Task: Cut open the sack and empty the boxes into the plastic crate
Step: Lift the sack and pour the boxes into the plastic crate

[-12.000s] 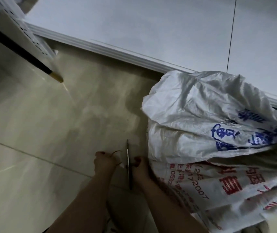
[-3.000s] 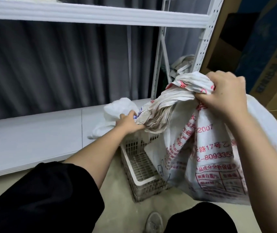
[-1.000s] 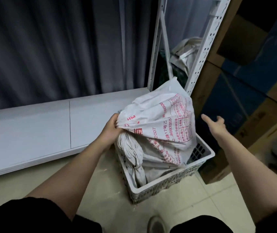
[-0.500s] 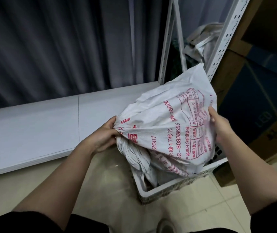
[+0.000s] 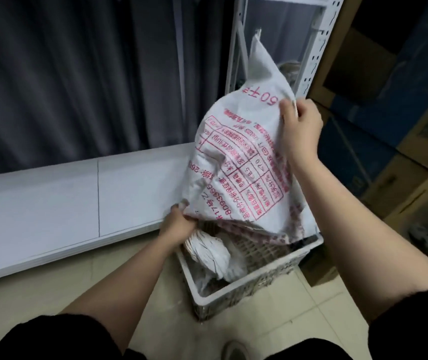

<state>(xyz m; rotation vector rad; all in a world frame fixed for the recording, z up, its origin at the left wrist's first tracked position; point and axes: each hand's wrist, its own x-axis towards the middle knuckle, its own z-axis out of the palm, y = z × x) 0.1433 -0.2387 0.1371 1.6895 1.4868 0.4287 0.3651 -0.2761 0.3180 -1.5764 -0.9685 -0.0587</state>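
A white woven sack (image 5: pixel 244 162) with red print hangs upside down over the white plastic crate (image 5: pixel 249 284) on the floor. My right hand (image 5: pixel 300 126) grips the sack's upper end near a raised corner. My left hand (image 5: pixel 179 227) is shut on the sack's lower edge at the crate's left rim. Bunched folds of the sack (image 5: pixel 212 253) lie inside the crate. No boxes are visible; the sack's inside is hidden.
A low white shelf board (image 5: pixel 64 203) runs along the left in front of a dark curtain (image 5: pixel 77 74). A white metal rack upright (image 5: pixel 314 45) stands behind the crate. Stacked cardboard boxes (image 5: pixel 402 126) fill the right. My shoe (image 5: pixel 233 350) is near the crate.
My right hand has taken hold of the sack's far end and lifted it higher, tipping the sack upright over the crate. My left hand has dropped lower to the crate rim.
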